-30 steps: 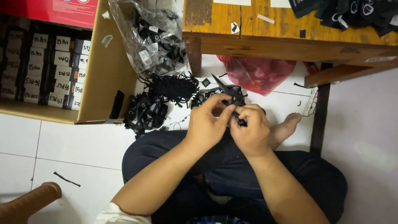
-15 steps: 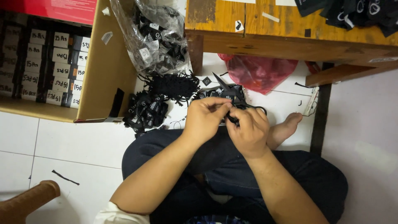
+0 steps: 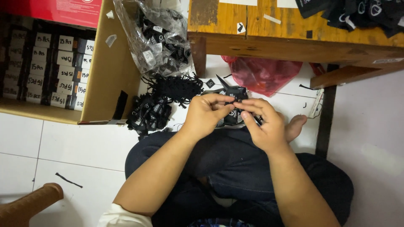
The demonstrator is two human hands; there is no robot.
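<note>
White floor tiles (image 3: 84, 143) lie under me, and I sit on them with my legs crossed in dark trousers (image 3: 235, 164), one bare foot (image 3: 296, 126) showing at the right. Above my hands stands a wooden table (image 3: 294, 40), with black pieces (image 3: 357, 12) lying on its top at the right corner. At the left is an open cardboard box (image 3: 107, 71), full of small black bundles with white paper labels (image 3: 63, 71) set in rows. Between the box and the table leg hangs a clear plastic bag (image 3: 158, 40) holding more black pieces with white tags. Under the table there is a red plastic bag (image 3: 263, 75). On the floor just beside the box lies a heap of black tags (image 3: 153, 111), and near it a bunch of black strings (image 3: 179, 86). Close in front of my knees is another small pile (image 3: 233, 94) of black tags. My left hand (image 3: 206, 113) and my right hand (image 3: 263, 126) are together over my lap, touching each other. The fingers of both hands are bent narrow and they pinch one small black tag (image 3: 235, 106) between the fingertips, just over the small pile. The tag is mostly covered by my fingers, so I cannot tell its shape well.
</note>
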